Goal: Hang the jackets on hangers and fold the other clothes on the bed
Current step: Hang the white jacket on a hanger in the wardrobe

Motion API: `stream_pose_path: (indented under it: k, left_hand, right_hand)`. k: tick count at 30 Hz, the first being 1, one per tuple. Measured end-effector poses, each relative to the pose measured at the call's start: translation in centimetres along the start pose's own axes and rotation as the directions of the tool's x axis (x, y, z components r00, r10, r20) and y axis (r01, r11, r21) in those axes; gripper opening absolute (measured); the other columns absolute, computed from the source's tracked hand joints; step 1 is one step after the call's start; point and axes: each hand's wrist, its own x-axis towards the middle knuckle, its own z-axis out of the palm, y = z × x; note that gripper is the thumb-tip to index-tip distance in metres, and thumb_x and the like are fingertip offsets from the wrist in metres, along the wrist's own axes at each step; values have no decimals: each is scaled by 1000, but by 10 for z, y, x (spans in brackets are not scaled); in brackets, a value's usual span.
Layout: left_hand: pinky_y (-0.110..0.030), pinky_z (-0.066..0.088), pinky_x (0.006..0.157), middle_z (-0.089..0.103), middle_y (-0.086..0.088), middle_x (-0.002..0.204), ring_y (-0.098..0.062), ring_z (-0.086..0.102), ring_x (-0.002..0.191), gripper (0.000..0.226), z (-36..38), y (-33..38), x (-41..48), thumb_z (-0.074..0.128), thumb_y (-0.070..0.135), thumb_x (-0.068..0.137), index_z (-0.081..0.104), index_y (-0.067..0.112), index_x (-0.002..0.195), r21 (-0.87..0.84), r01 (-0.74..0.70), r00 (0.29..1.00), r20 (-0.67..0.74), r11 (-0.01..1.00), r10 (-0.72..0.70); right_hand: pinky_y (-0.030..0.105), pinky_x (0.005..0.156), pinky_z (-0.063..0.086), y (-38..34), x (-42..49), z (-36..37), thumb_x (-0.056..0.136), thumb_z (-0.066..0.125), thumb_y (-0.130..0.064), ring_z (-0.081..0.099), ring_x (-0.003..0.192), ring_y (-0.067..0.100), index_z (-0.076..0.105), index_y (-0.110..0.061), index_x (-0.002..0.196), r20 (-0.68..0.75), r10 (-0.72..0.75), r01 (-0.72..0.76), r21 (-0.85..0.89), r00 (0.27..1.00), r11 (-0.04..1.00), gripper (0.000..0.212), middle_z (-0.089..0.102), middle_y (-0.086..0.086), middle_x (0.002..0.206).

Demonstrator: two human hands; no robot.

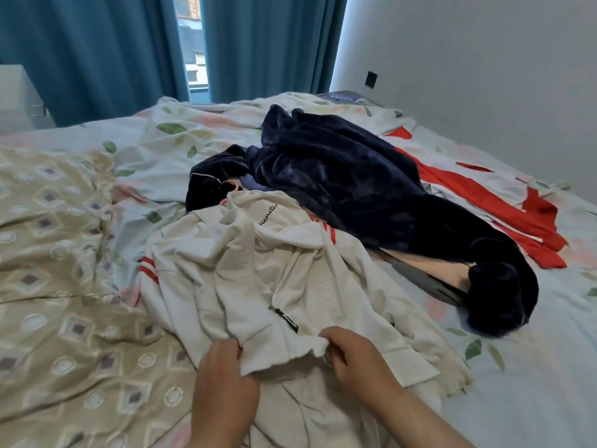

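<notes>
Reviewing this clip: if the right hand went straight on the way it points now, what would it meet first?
The right hand, its grip on the hem, points up-left: it would first push into the bunched folds of the red-striped white zip-up jacket, probably clear of the left hand; depth is unclear.

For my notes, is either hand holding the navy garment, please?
No, the left hand and right hand both grip the white jacket; the navy garment lies beyond.
</notes>
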Motion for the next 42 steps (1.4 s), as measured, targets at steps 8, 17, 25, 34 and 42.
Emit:
stream_pose_path:
  k: [8, 17, 25, 34, 42]
  left_hand:
    - [-35, 44, 43, 52, -7, 69, -23, 44, 68, 17, -65, -39, -31, 44, 6, 55, 59, 8, 62, 342, -483, 872, 108, 806, 477]
    - [-10, 40, 62, 52, 20, 72, 4, 44, 70, 17, -74, -67, -69, 57, 51, 57, 66, 40, 66, 282, -564, 783, 483, 776, 393]
    - [-20, 35, 61, 48, 15, 75, -2, 46, 74, 45, -25, -57, -42, 67, 66, 60, 42, 30, 69, 158, -251, 925, 329, 955, 188]
    - [-20, 29, 54, 41, 22, 69, 2, 41, 70, 59, -5, -76, -41, 70, 70, 40, 29, 35, 64, 210, -252, 942, 279, 945, 189]
    - [-13, 27, 48, 38, 21, 63, 0, 43, 58, 59, -3, -80, -36, 68, 64, 51, 18, 35, 65, 224, -310, 932, 265, 924, 248]
  right_hand:
    - [31, 70, 42, 19, -33, -24, 89, 47, -14, 53, 92, 19, 66, -36, 120, 328, -131, 256, -375, 936, 891, 42, 57, -3, 96]
    - [27, 80, 48, -32, -55, 4, 79, 48, -29, 59, 90, 9, 69, -25, 99, 447, 26, 50, -157, 894, 986, 29, 62, -9, 96]
    - [28, 64, 44, -61, -19, 62, 67, 64, -50, 56, 74, 12, 54, -25, 80, 378, 160, -98, -177, 912, 979, 30, 62, -8, 81]
    - [26, 66, 45, -44, -6, 66, 93, 44, -34, 58, 71, 11, 67, -22, 80, 265, -73, 126, -191, 962, 973, 29, 66, -4, 76]
    - [31, 72, 47, -60, 78, 53, 96, 50, -25, 62, 80, 17, 75, -20, 88, 114, -66, 88, -201, 991, 976, 26, 72, -1, 84]
